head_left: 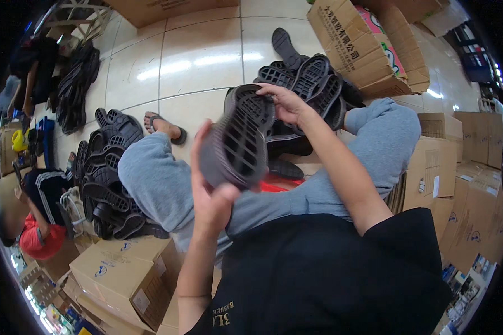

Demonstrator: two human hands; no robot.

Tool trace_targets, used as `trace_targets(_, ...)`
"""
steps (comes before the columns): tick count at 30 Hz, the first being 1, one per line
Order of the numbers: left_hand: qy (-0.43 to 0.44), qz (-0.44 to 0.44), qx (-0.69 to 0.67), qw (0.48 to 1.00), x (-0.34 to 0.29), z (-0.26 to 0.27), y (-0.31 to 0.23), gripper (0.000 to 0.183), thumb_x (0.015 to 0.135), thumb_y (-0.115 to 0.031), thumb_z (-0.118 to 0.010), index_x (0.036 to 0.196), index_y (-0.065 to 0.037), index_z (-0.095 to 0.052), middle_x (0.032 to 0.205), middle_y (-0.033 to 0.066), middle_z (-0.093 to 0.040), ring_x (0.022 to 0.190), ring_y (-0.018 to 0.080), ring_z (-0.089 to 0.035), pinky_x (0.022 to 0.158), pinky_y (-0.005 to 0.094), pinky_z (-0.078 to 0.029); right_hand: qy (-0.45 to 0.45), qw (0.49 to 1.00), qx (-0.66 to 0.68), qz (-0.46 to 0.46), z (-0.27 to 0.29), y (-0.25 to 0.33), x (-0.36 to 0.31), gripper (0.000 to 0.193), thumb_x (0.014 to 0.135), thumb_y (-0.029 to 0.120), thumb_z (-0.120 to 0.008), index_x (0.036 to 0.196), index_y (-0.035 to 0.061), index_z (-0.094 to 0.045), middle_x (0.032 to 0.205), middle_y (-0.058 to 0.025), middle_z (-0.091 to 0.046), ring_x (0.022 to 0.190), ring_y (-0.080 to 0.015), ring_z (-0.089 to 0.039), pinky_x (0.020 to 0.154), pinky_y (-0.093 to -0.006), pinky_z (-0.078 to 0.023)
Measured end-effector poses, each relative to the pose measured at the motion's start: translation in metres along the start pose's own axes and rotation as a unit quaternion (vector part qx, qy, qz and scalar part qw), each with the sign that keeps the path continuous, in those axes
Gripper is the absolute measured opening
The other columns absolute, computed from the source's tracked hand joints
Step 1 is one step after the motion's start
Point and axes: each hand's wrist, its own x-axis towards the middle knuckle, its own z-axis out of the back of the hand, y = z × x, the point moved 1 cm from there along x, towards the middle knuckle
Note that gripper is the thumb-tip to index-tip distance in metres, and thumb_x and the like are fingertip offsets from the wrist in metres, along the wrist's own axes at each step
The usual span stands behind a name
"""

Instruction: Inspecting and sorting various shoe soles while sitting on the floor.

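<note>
Between my two hands is a dark shoe sole point(243, 137), its inner side with a grid of ribs turned up toward me. My left hand point(212, 192) grips the near, thick end, thumb on the rim and fingers along the outer wall. At the far end, my right hand point(282, 103) pinches the rim between thumb and fingers. Just beyond and right of it lies a heap of similar black soles point(310, 75), some rib side up. Part of that heap is hidden behind the held sole and my right forearm.
On the left, another pile of black soles point(109, 167) lies beside my knee; more soles point(78, 92) stand farther back. An open carton point(346, 47) is at the far right. Closed cartons point(117, 276) stand lower left and right. A person in red point(42, 237) sits at the left.
</note>
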Motion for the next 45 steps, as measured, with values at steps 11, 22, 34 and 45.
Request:
trace_targets(11, -0.155, 0.023, -0.356, 0.921, 0.003, 0.066, -0.027, 0.076, 0.078, -0.062, -0.055, 0.111, 0.006, -0.053, 0.1, 0.0207, -0.062, 0.09, 0.0326, -0.064, 0.071, 0.0361, -0.058, -0.034, 0.982, -0.188, 0.013, -0.034, 0.025, -0.033, 0.046, 0.084, 0.045, -0.054, 0.101, 0.0035, -0.064, 0.065, -0.0092, -0.06, 0.047, -0.0123, -0.054, 0.041, -0.022, -0.043)
trace_targets(22, -0.101, -0.001, -0.441, 0.892, -0.006, 0.095, -0.022, 0.077, 0.078, -0.054, -0.06, 0.123, 0.006, -0.044, 0.123, 0.0292, -0.04, 0.092, 0.0323, -0.062, 0.078, 0.0357, -0.056, -0.053, 0.976, -0.205, 0.054, -0.065, 0.034, -0.054, 0.051, 0.082, 0.05, -0.057, 0.097, 0.0016, -0.062, 0.06, -0.0091, -0.058, 0.043, -0.0127, -0.053, 0.039, -0.0218, -0.041)
trace_targets(34, -0.136, -0.036, -0.446, 0.884, -0.021, 0.11, -0.029, 0.068, 0.078, -0.057, -0.057, 0.119, -0.003, -0.052, 0.112, 0.0232, -0.051, 0.083, 0.0277, -0.063, 0.073, 0.0327, -0.056, -0.065, 0.966, -0.236, 0.088, -0.101, 0.032, -0.052, 0.055, 0.085, 0.052, -0.053, 0.101, -0.0006, -0.059, 0.058, -0.0084, -0.057, 0.044, -0.0159, -0.054, 0.04, -0.0243, -0.042)
trace_targets(45, -0.311, -0.536, -0.228, 0.751, -0.123, 0.233, -0.134, 0.065, 0.082, -0.053, -0.055, 0.121, -0.003, -0.044, 0.12, 0.0223, -0.051, 0.108, 0.0375, -0.054, 0.086, 0.0436, -0.052, -0.078, 0.94, -0.311, 0.115, -0.038, 0.047, -0.032, 0.057, 0.09, 0.042, -0.051, 0.123, -0.0039, -0.046, 0.084, -0.0099, -0.063, 0.068, -0.0134, -0.062, 0.058, -0.0224, -0.051)
